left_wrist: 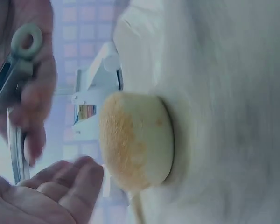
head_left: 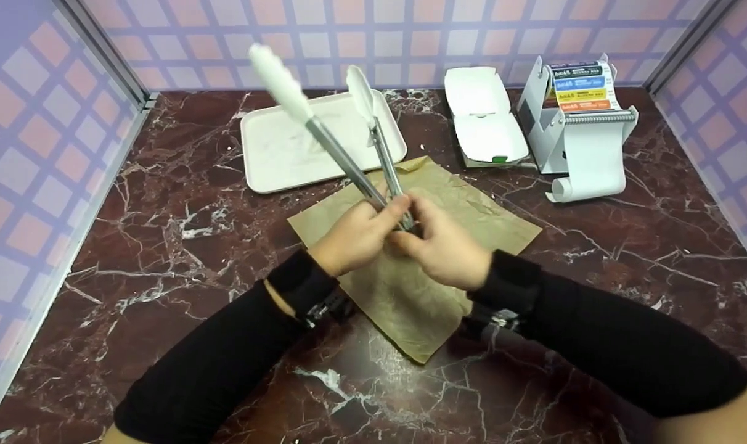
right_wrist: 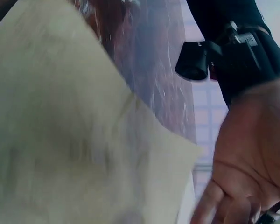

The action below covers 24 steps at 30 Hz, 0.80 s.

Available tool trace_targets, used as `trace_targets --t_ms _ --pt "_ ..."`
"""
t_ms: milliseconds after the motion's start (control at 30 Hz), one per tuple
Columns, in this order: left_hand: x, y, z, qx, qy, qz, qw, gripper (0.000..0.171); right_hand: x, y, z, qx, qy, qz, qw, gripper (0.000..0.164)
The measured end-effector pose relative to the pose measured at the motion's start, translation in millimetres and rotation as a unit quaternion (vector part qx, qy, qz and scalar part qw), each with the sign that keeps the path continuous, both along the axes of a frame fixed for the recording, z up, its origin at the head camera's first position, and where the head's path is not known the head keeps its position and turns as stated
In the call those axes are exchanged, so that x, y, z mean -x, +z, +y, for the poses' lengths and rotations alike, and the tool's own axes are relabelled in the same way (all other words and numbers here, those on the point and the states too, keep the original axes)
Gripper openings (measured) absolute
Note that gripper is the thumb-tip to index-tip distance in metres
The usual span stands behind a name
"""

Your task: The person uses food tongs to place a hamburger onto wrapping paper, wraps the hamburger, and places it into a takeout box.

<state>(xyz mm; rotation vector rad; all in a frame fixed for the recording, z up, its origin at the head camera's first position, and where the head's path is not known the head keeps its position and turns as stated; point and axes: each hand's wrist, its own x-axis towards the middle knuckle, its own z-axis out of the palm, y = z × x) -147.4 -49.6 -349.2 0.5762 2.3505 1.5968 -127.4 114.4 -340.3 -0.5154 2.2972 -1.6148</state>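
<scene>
A pair of metal tongs point(head_left: 349, 163) with white scalloped tips points up and away, its two arms spread apart. My left hand point(head_left: 358, 237) holds the tongs near the rear end, the thumb lying across the metal. On the same end, my right hand point(head_left: 447, 246) grips the tongs; the ring at their tail point(left_wrist: 26, 42) shows in the left wrist view. Below the hands lies a sheet of brown paper point(head_left: 404, 296). A round bun point(left_wrist: 137, 140) with a browned top and pale side rests on the paper in the left wrist view; the hands hide it from the head view.
A white tray point(head_left: 269, 176) stands behind the paper at left. An open white burger box point(head_left: 487, 132) stands at the back, beside a label dispenser point(head_left: 549, 132) with coloured rolls and a hanging white strip. Checked walls point(head_left: 379, 43) enclose the marbled table point(head_left: 182, 296).
</scene>
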Motion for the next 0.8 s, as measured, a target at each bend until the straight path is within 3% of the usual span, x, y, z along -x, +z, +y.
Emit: trace_targets --t_ms 100,200,300,367,433,500,600,700,800 --pt "0.7 -2.6 -0.8 -0.067 0.029 -0.028 0.997 0.036 0.1 -4.1 -7.6 0.002 0.015 0.008 1.0 0.053" --pt "3.9 -2.7 -2.5 -0.096 0.08 -0.059 0.9904 0.034 2.2 -5.1 -7.6 -0.002 0.028 0.003 1.0 0.055" --pt "14.5 0.1 -12.3 -0.096 0.129 -0.102 0.9817 0.032 6.8 -3.7 -1.8 -0.017 0.037 0.0 0.999 0.053" --pt "26.8 4.1 -26.4 -0.066 0.161 -0.108 0.9788 0.042 11.3 -2.1 5.5 -0.04 0.035 0.01 0.999 0.047" --pt "41.7 8.3 -45.1 -0.017 0.189 -0.083 0.9784 0.052 16.6 -0.1 16.4 -0.081 0.023 0.036 0.996 0.044" --pt "56.5 11.6 -65.4 0.042 0.227 -0.047 0.9718 0.069 22.9 1.7 28.7 -0.127 0.006 0.059 0.99 0.042" --pt "75.1 12.4 -93.1 0.148 0.277 -0.013 0.9495 0.093 34.4 1.5 47.1 -0.174 -0.018 0.073 0.982 0.039" --pt "86.5 7.0 -112.6 0.229 0.305 -0.012 0.9244 0.111 45.6 -3.0 61.6 -0.223 -0.026 0.08 0.971 0.037" --pt "94.1 -1.5 -122.8 0.273 0.309 -0.01 0.911 0.115 53.7 -10.4 72.1 -0.271 -0.023 0.078 0.959 0.036"
